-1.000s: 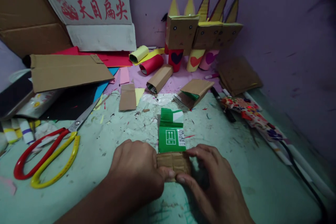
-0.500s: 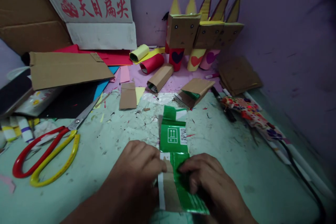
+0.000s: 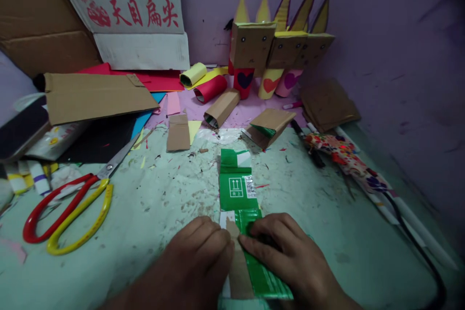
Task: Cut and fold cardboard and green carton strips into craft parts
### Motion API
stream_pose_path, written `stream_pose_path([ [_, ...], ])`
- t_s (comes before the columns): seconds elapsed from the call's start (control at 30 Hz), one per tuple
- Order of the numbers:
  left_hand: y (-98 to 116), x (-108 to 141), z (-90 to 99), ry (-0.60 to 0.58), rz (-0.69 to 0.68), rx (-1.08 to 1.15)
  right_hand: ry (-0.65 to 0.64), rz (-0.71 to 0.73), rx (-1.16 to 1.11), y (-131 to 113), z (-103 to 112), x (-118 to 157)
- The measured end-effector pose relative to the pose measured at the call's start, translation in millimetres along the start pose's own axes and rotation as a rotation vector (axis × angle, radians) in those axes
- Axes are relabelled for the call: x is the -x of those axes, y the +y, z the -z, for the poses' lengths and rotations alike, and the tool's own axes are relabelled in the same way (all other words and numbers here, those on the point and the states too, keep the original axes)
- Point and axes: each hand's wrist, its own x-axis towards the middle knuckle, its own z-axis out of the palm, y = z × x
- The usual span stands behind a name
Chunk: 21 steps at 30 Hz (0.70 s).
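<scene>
A creased strip of green-printed cardboard lies lengthwise before me, with white arrows and a QR code on its far part. Its near part shows a bare brown and white section beside the glossy green. My left hand is closed, gripping that near part along its left edge. From the other side my right hand holds the green side with bent fingers, one fingertip pressing by the brown section. The undersides of both hands and the cardboard's edges beneath them are hidden.
Scissors with red and yellow handles lie at left. Cardboard figures with pointed yellow tops stand at the back. Folded cardboard and small tubes lie mid-table. A flower-patterned wrapped tool with a black cord rests at right.
My left hand has come lower and further right over the brown section. My right hand's fingertip has moved left against it. The far end of the cardboard has swung slightly left.
</scene>
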Motion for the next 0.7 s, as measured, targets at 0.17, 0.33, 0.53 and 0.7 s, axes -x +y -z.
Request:
stream_pose_path([
  [0.17,-1.7,-2.1,-1.3,-0.071,0.021,0.034,0.044,0.057,0.129,-1.0,3.0,-6.0],
  [0.33,-2.6,-0.1,-2.1,-0.062,-0.011,-0.020,0.057,0.009,0.146,-3.6,-5.4,-0.3],
  [0.53,-3.8,6.3,-23.6,0.029,0.093,0.049,0.063,-0.051,0.081,-0.6,-10.7,0.1],
  [0.7,-1.5,-2.6,-32.0,0.044,0.288,0.076,-0.027,-0.193,-0.072,1.6,-5.9,-6.9],
])
